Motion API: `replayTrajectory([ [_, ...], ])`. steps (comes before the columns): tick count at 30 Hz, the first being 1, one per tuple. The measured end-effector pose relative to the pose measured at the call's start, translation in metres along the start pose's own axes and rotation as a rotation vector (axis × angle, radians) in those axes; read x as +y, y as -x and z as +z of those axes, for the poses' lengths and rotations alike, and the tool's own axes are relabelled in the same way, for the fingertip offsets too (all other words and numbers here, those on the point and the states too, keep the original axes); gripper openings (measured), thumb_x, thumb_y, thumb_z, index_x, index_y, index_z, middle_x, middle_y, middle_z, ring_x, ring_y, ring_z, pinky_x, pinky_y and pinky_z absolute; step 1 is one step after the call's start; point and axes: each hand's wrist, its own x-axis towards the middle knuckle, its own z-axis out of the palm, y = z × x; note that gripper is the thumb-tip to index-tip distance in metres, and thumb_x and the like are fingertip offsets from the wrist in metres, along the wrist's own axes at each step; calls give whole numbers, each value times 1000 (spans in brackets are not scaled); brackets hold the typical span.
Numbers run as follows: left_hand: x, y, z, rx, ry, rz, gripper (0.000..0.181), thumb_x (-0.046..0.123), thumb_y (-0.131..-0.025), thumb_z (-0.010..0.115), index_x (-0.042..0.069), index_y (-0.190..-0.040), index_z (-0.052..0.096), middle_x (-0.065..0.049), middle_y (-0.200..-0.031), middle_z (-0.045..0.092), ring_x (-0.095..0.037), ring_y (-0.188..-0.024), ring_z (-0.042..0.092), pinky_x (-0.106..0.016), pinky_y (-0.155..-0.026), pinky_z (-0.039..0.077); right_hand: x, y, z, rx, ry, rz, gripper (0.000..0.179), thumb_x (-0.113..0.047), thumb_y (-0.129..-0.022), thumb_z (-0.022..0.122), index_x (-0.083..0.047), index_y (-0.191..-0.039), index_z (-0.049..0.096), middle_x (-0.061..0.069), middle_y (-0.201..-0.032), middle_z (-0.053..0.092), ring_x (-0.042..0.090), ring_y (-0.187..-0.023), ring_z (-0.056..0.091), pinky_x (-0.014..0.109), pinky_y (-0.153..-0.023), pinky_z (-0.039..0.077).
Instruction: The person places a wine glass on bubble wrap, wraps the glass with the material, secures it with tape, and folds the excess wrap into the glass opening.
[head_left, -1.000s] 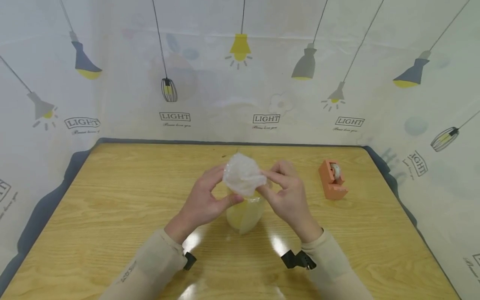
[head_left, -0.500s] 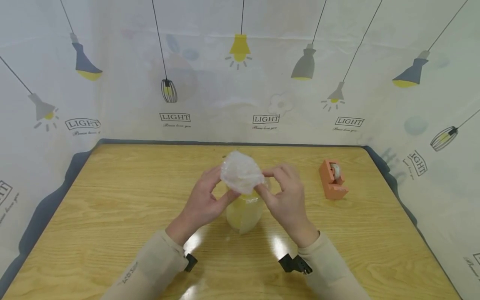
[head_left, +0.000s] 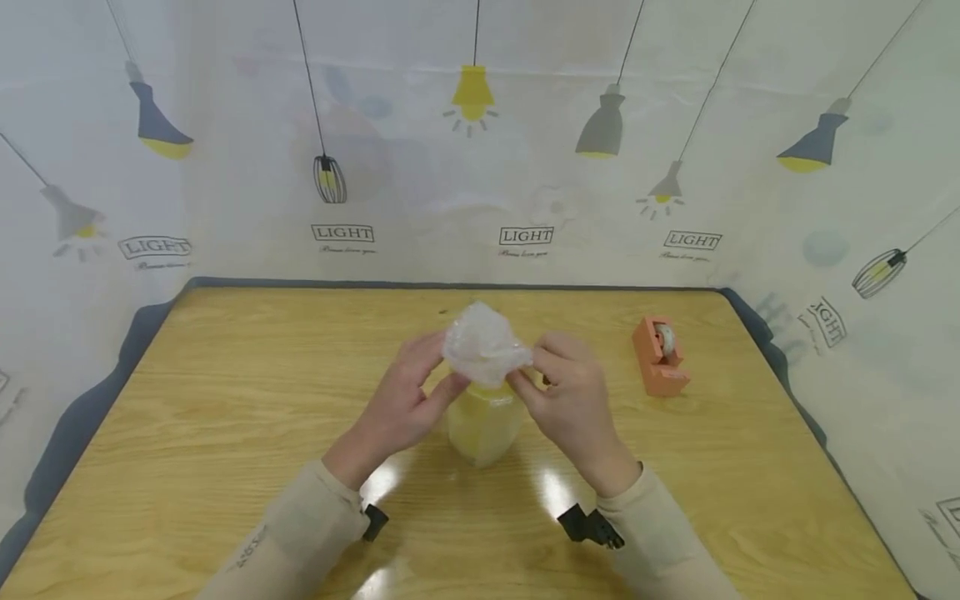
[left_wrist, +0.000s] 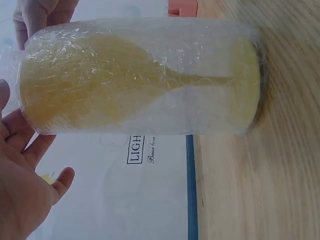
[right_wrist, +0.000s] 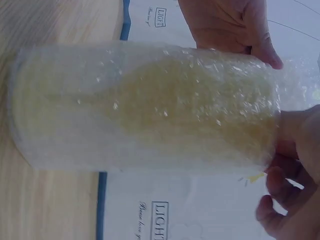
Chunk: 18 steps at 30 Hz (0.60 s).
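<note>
A yellow wine glass [left_wrist: 100, 75] stands upright on the table, wrapped all round in clear bubble wrap [left_wrist: 210, 105]. The wrap's loose top [head_left: 480, 342] rises above the glass, bunched toward the right. My left hand [head_left: 401, 396] holds that top from the left, thumb in front and fingers behind, little finger sticking out in the left wrist view. From the right, my right hand [head_left: 573, 400] pinches the gathered edge of the wrap between thumb and index finger, its other fingers curled. Through the film, the stem and foot of the glass show in the left wrist view.
An orange tape dispenser [head_left: 660, 358] with a roll of tape stands at the right rear of the wooden table [head_left: 247, 375]. Behind the table's dark far edge hangs a white backdrop [head_left: 420, 183] printed with lamps.
The right hand's index finger has curled in closer to the thumb on the wrap's edge. My left thumb has shifted slightly up and left. The head view has turned slightly.
</note>
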Motion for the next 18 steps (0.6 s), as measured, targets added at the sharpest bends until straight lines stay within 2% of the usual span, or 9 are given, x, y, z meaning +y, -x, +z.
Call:
replayTrajectory([
  [4, -1, -3, -2, -2, -18, 15, 60, 52, -108, 42, 4, -137, 63, -12, -139, 66, -31, -130, 59, -58, -109, 43, 0, -4, -4, -98, -2, 8, 13, -2, -77, 87, -1, -82, 75, 6, -76, 59, 21, -71, 50, 36, -61, 45],
  [6, -1, -4, -2, 9, -7, 10, 56, 51, -108, 44, 4, -131, 66, -12, -136, 68, -30, -129, 60, -55, -109, 45, 1, -4, -6, -139, -10, 37, 12, -2, -78, 87, -1, -82, 75, 6, -82, 60, 22, -76, 51, 36, -64, 45],
  [8, -1, -5, -2, 30, 31, -17, 45, 44, -107, 53, 5, -123, 71, -10, -133, 69, -28, -127, 62, -50, -109, 48, 1, -4, -8, -174, -20, 71, 11, -3, -80, 86, -2, -82, 75, 6, -87, 61, 22, -81, 50, 36, -66, 45],
  [11, 1, -7, 1, 104, 96, -70, 20, 23, -98, 73, 6, -109, 72, -8, -128, 71, -27, -125, 63, -45, -109, 50, 1, -3, -10, -203, -36, 110, 9, -3, -81, 84, -2, -83, 76, 6, -92, 61, 21, -83, 49, 35, -67, 43],
  [13, 3, -8, 2, 170, 124, -89, 24, 9, -89, 81, 6, -110, 71, -7, -125, 71, -27, -123, 63, -40, -108, 51, 2, -3, -10, -216, -37, 118, 7, -3, -82, 83, -3, -84, 76, 6, -93, 61, 20, -83, 48, 35, -68, 43],
  [15, 6, -10, 3, 231, 133, -63, 35, 2, -82, 84, 4, -114, 69, -9, -123, 70, -28, -121, 63, -39, -108, 50, 2, -4, -10, -229, -38, 117, 6, -4, -84, 83, -3, -86, 77, 6, -94, 61, 21, -83, 49, 36, -69, 43],
  [18, 9, -14, 5, 289, 139, 37, 40, 2, -82, 85, 1, -120, 69, -14, -121, 70, -29, -116, 65, -36, -103, 54, 2, -5, -11, -251, -31, 110, 5, -6, -86, 81, -4, -90, 79, 6, -95, 61, 22, -84, 51, 37, -71, 45],
])
